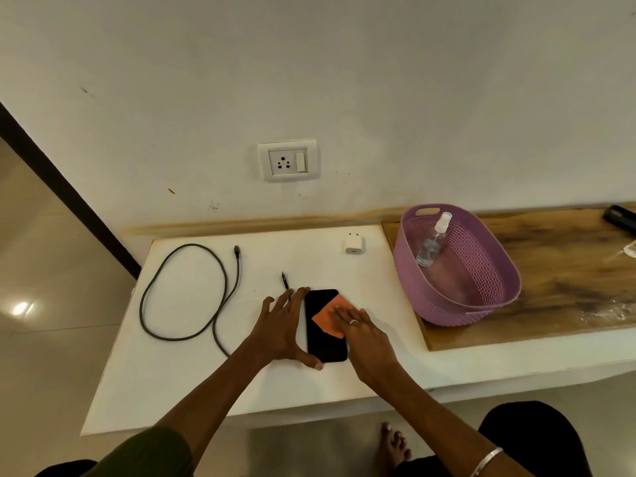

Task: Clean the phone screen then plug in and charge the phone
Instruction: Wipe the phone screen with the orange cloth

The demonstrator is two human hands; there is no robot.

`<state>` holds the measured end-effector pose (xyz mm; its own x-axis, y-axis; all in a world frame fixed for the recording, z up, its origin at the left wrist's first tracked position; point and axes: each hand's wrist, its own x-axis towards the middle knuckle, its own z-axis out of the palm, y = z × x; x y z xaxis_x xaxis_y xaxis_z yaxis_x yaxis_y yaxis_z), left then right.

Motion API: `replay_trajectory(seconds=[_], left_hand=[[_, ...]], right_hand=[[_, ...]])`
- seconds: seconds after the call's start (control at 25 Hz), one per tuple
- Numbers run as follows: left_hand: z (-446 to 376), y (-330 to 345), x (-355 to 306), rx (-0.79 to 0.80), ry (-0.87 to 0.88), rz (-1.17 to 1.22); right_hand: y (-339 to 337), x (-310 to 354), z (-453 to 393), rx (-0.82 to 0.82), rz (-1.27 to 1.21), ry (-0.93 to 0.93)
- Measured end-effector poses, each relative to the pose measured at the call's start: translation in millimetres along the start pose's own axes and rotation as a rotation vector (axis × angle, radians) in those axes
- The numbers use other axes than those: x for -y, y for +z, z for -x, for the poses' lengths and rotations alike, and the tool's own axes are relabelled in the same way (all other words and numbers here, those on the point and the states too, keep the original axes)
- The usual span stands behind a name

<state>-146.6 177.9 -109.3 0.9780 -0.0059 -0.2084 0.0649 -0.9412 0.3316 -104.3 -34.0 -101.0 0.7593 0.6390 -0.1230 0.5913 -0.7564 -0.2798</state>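
Note:
A black phone (323, 342) lies screen up on the white board (192, 366). My left hand (284, 325) grips the phone's left edge, fingers at its top corner and thumb at its bottom corner. My right hand (361, 333) presses an orange cloth (328, 318) flat on the upper part of the screen. A dark charging cable (187, 290) lies looped to the left, one plug (285, 280) just above the phone. The white charger adapter (353, 243) stands at the back of the board. A wall socket with switch (289, 160) is above it.
A purple basket (457, 297) holding a clear spray bottle (433, 241) sits on the wooden counter (564, 270) to the right. A dark object (621, 218) lies at the far right. My bare foot (395, 445) and the floor are below the board's front edge.

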Motion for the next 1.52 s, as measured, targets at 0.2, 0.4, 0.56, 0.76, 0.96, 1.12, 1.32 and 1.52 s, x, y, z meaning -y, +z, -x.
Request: replay_trajectory(seconds=[0.2,0.4,0.56,0.76,0.96,1.12,1.32,1.52], left_hand=[[-1,-1,-2,0.010,-0.003,-0.026],[-1,2,1,-0.002,0.000,-0.024],[0,3,2,-0.016,-0.005,-0.013],[0,1,-1,0.009,0.005,-0.060],[-1,1,2,0.010,0.027,-0.077],[0,3,2,-0.015,0.005,-0.043],[0,1,2,0.000,0.033,-0.093],[-1,-5,1,0.013,0.022,-0.136]], right_hand=[[19,24,6,0.041,-0.004,-0.144],[12,8,15,0.110,-0.037,-0.141],[9,-5,22,-0.028,-0.050,0.003],[27,24,21,0.158,0.017,-0.071],[12,18,26,0.078,-0.024,-0.241],[10,-2,33,0.068,0.037,-0.098],[31,23,32,0.230,-0.032,-0.101],[19,16,34,0.260,-0.127,-0.125]])
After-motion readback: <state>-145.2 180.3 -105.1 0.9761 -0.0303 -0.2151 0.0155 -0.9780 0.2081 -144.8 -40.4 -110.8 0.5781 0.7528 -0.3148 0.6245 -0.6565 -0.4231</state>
